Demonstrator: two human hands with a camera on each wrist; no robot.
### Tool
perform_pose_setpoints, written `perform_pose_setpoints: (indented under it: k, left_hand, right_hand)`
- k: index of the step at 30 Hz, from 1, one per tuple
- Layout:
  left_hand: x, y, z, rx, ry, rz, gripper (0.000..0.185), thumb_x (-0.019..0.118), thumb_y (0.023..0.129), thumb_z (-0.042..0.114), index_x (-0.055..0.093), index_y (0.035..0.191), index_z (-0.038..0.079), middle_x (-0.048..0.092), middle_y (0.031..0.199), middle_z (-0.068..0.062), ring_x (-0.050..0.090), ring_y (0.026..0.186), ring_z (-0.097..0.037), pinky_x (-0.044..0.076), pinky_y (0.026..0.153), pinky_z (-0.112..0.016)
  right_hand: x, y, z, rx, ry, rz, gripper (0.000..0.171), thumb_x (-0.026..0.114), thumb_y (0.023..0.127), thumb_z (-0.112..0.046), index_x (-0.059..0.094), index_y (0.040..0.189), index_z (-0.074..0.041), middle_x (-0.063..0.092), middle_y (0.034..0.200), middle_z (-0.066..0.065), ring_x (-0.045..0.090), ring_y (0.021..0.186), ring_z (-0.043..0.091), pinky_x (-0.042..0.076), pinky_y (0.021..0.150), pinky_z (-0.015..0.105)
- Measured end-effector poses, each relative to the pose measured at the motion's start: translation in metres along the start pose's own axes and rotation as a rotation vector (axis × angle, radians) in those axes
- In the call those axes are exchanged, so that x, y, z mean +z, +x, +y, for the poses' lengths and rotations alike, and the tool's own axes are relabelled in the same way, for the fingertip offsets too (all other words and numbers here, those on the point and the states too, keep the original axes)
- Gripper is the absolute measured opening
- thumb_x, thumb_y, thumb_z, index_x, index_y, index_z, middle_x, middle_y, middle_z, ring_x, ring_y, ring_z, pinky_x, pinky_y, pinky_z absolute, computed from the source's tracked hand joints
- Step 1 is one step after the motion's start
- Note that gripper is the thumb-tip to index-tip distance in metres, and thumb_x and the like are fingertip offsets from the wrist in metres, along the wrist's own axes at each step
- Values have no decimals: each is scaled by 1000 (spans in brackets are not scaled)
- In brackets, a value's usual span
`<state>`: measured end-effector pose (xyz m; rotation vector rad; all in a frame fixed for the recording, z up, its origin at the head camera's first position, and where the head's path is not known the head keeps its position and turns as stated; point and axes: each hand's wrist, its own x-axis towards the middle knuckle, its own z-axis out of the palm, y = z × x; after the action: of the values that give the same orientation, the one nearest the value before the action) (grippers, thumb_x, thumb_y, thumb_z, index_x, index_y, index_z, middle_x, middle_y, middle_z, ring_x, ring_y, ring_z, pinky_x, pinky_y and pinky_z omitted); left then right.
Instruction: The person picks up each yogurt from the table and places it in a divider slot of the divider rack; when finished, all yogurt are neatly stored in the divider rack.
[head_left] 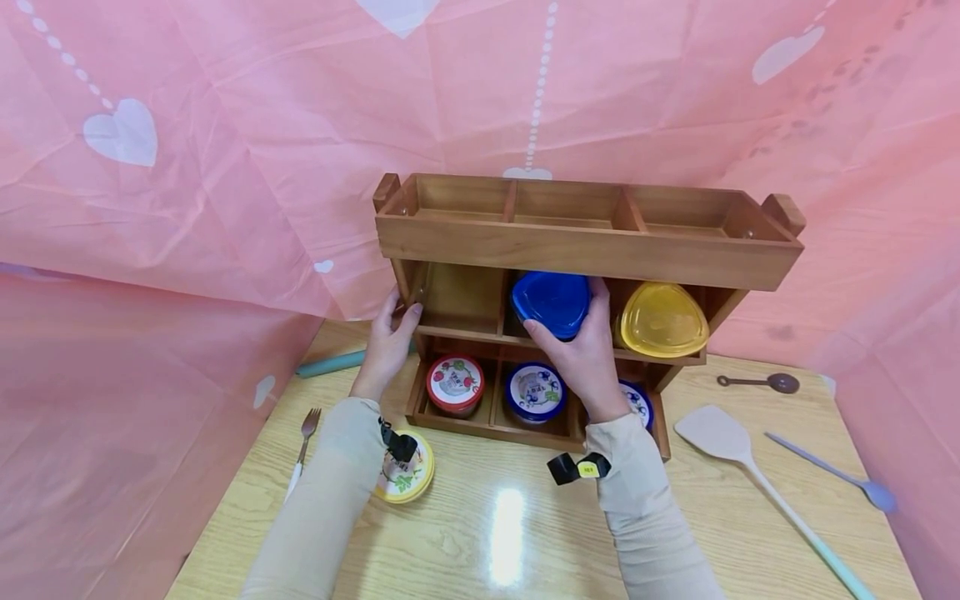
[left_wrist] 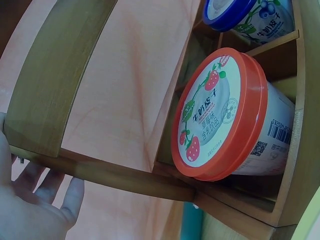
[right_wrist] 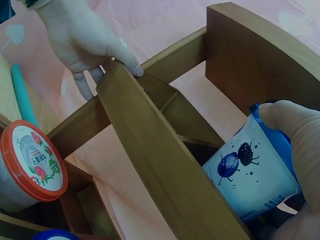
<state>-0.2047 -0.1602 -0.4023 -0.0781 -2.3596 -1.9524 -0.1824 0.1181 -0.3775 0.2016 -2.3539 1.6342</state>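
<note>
My right hand (head_left: 581, 354) grips a tub with a blue lid (head_left: 553, 302) by its sides, in the middle compartment of the wooden rack's (head_left: 585, 254) second tier. In the right wrist view the tub's white-and-blue wall (right_wrist: 250, 172) shows cartoon berries, with the thumb against its lid. My left hand (head_left: 388, 346) holds the rack's left side, thumb in front and fingers around the upright; the left wrist view shows this hand (left_wrist: 37, 205) too. Right of the blue-lidded tub stands a yellow-lidded tub (head_left: 663, 321). The second tier's left compartment is bare.
On the bottom tier are a red-lidded strawberry tub (head_left: 455, 383) and two blue-lidded blueberry tubs (head_left: 536, 392). A yellow-lidded tub (head_left: 408, 468) sits by the left sleeve. A fork (head_left: 309, 427) lies left; a spatula (head_left: 720, 433), brown spoon (head_left: 780, 382) and blue spoon (head_left: 873, 493) lie right.
</note>
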Motion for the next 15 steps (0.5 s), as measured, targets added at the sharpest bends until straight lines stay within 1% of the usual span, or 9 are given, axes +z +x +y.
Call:
perform_pose_setpoints:
  k: [6, 15]
  left_hand:
    - [0, 0, 0, -3, -3, -3, 58, 50, 104, 22, 27, 156, 12, 39, 151, -21, 47, 132, -36, 38, 114, -46]
    - [-1, 1, 0, 13, -2, -6, 58, 50, 104, 20, 27, 156, 11, 39, 151, -21, 47, 133, -36, 38, 114, -46]
  right_hand:
    - [2, -2, -1, 2, -48, 2, 104, 80, 82, -33, 9, 156, -24, 24, 157, 9, 29, 144, 30, 29, 118, 55]
    - [6, -3, 1, -22, -66, 1, 105, 81, 81, -33, 9, 157, -22, 23, 156, 10, 28, 144, 29, 26, 119, 53]
